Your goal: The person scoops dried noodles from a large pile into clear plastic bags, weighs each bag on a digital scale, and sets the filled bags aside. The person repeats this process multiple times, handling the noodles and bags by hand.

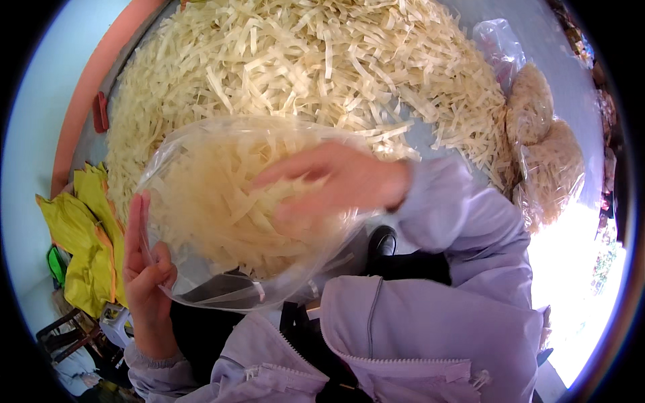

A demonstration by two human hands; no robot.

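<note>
A large clear plastic bag (285, 293), its mouth wide, sits in front of me. Pale yellowish dried strips (215, 208) lie inside it. My left hand (149, 272) grips the bag's left rim between thumb and curled fingers, with two fingers stretched up along the outside. Over the bag's mouth, above the strips, my right hand (346, 181) is blurred by motion; its fingers are spread and nothing shows in them. Beyond the bag spreads a big heap of the same flat strips (302, 60) on the floor.
Filled clear bags of strips (552, 164) stand at the right, beside a crumpled clear bag (498, 47). Yellow sacks (84, 232) lie at the left near a red object (100, 112) by the wall. A dark shoe (383, 240) shows below the bag.
</note>
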